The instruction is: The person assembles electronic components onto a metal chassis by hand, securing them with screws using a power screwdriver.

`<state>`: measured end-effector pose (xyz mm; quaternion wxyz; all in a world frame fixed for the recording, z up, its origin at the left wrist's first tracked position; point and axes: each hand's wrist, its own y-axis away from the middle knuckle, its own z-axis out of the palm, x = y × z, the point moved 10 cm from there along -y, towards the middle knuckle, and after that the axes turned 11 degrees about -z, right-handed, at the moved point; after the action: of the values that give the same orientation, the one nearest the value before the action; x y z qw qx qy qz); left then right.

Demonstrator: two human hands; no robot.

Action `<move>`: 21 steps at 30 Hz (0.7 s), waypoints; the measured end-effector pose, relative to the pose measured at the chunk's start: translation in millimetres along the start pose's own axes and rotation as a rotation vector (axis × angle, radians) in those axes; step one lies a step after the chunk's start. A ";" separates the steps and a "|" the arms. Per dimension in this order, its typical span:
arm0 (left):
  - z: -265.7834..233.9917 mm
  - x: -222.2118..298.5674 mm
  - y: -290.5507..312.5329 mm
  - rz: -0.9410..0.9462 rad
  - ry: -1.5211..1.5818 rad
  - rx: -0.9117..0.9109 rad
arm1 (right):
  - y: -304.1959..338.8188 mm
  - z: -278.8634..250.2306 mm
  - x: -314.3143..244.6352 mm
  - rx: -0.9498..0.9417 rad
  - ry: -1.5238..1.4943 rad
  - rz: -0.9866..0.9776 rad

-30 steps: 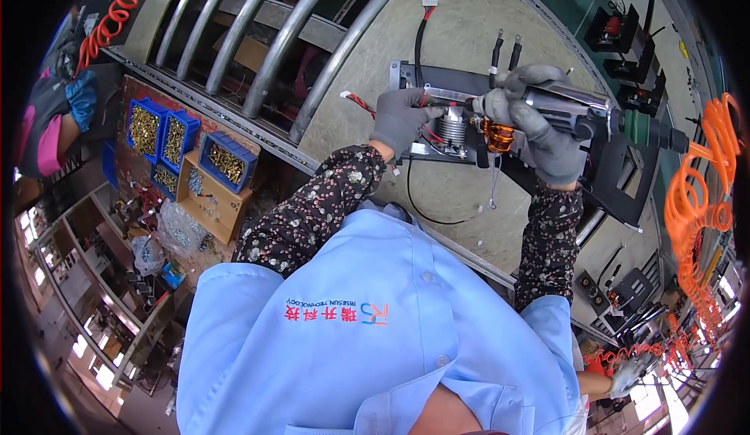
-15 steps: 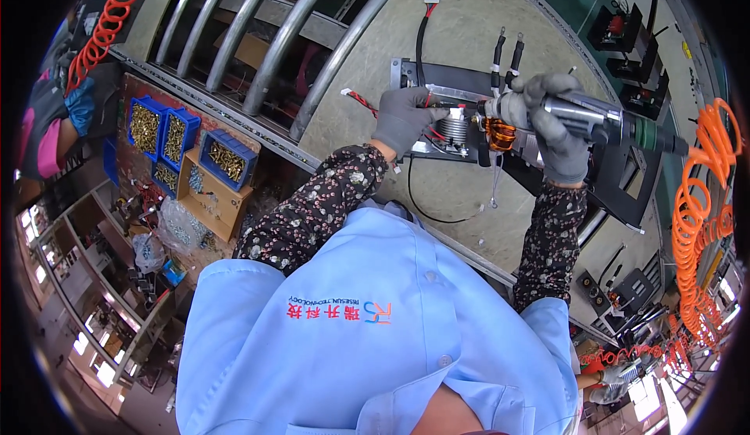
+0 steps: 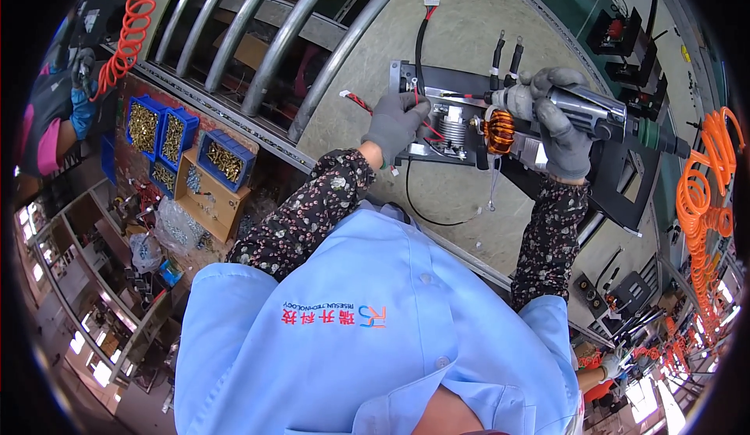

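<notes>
My right hand (image 3: pixel 564 123), in a grey glove, is wrapped round a silver air screwdriver (image 3: pixel 587 112) lying almost level, its dark bit pointing left over a black metal assembly (image 3: pixel 451 82). My left hand (image 3: pixel 394 126), also gloved, is closed at the assembly's left end, fingertips pinching a thin red wire (image 3: pixel 419 95). The exact grip is partly hidden by the fingers. Between the hands sit a silver ribbed part (image 3: pixel 451 126) and a copper-wound coil (image 3: pixel 498 132). Two thick black leads (image 3: pixel 496 64) with metal lugs stand up behind the coil.
Blue bins of brass fasteners (image 3: pixel 226 160) and a cardboard box (image 3: pixel 205 205) stand at the left. Metal rails (image 3: pixel 281 52) run beside the bench (image 3: pixel 351 60). An orange coiled hose (image 3: pixel 698 189) hangs at the right, a red one (image 3: pixel 133 29) at the upper left, near another person.
My left hand has drawn back slightly left, away from the bit. The screwdriver has shifted a little, its tip now higher and farther right over the assembly.
</notes>
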<state>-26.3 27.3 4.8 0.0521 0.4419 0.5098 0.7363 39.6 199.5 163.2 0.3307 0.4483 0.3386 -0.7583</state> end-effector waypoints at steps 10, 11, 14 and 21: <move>32.3 -8.4 -52.4 0.048 -0.964 0.433 | -14.6 -5.8 39.8 0.004 0.072 0.081; 32.6 -8.9 -55.3 0.047 -0.965 0.433 | -13.7 -7.9 50.3 0.025 0.007 0.117; 40.0 -10.5 -60.3 0.045 -1.139 0.400 | -13.3 -8.4 68.8 0.002 -0.009 0.155; 27.9 -13.6 -60.2 -0.059 -0.928 0.430 | -10.3 -9.1 86.5 0.026 0.007 0.203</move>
<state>-20.9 68.4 -48.8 0.2018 0.7083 0.5852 0.3392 2.6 195.4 83.8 0.3986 0.4872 0.2831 -0.7236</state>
